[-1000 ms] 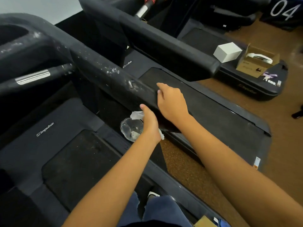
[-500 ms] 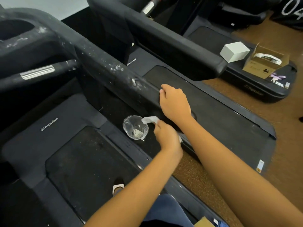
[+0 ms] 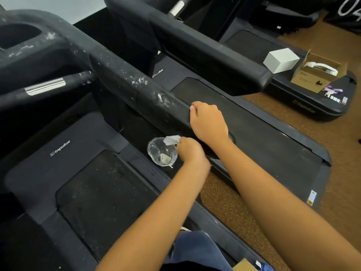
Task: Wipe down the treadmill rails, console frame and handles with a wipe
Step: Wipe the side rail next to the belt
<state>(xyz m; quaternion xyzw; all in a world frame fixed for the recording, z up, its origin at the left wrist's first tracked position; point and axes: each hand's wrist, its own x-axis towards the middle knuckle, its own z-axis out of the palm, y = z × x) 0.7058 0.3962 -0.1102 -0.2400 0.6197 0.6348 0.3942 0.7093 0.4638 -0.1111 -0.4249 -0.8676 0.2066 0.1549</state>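
Brown speckled floor [image 3: 218,196] shows between black treadmills. Right hand [image 3: 208,122] curls over the dusty rail [image 3: 125,75]; just below it, left hand [image 3: 190,151] pinches the wipe [image 3: 172,139] at a clear cup [image 3: 159,153] rim. Wipe likely light and limp; best bunched, not held by a corner.

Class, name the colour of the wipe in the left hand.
The wipe is white, best in head view.

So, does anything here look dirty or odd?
The black padded treadmill rail is blotched with white smears, thickest just beyond the right hand. A clear plastic cup holding scraps stands on the deck edge, by the white wipe in the left hand.
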